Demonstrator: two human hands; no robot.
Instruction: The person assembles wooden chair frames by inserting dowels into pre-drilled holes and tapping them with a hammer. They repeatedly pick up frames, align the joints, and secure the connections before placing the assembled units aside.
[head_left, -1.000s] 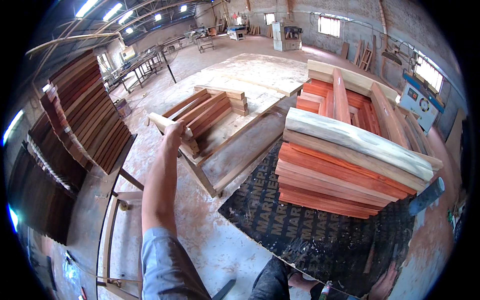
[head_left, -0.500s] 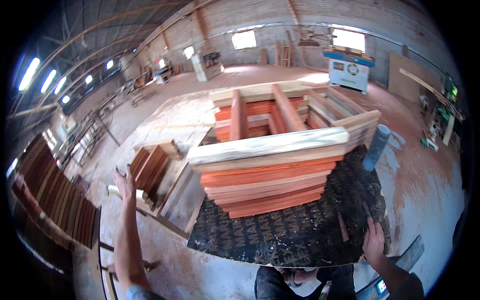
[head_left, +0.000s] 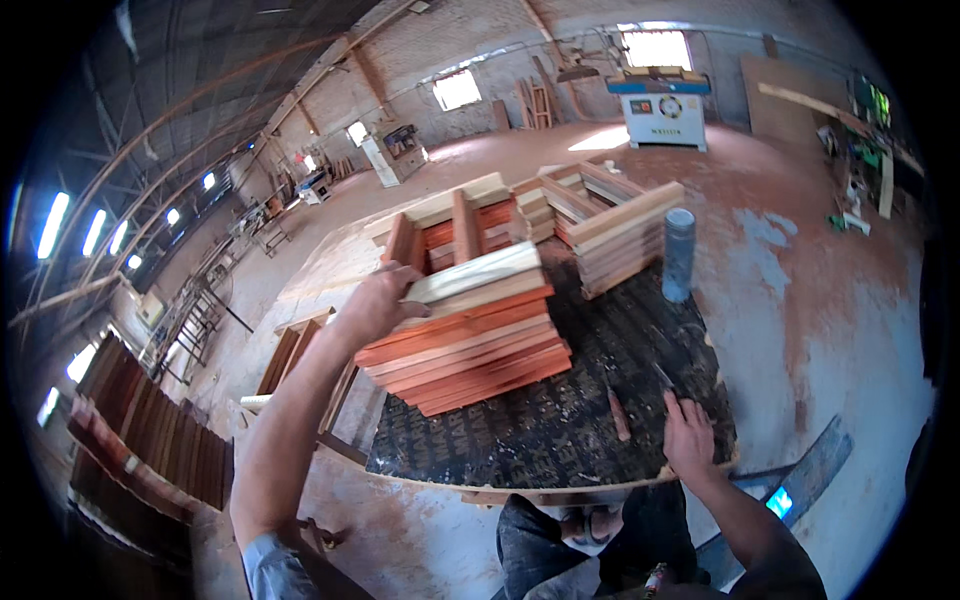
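Note:
My left hand [head_left: 378, 305] grips the near left corner of a stack of wooden frames [head_left: 470, 340], its fingers around the end of the pale top frame [head_left: 480, 272]. Reddish boards show below that frame. My right hand [head_left: 690, 432] lies low at the right of the black-topped table [head_left: 520, 445], its fingers closed over a thin-bladed tool [head_left: 663, 377]. Only the blade sticks out; the handle is hidden under the hand. Just left of it lies a second hand tool [head_left: 619, 415] with a reddish-brown handle.
A second stack of frames [head_left: 625, 235] stands behind right, beside a grey-blue cylinder [head_left: 678, 258]. Left of the table are smaller wooden frames [head_left: 285, 355] and a tall pile of dark boards [head_left: 150, 430]. A white-and-blue machine [head_left: 662, 112] stands at the back.
My left hand has come from the open air on the left onto the stack's corner. The near stack sits farther left, with a gap before the second stack. My view has shifted too.

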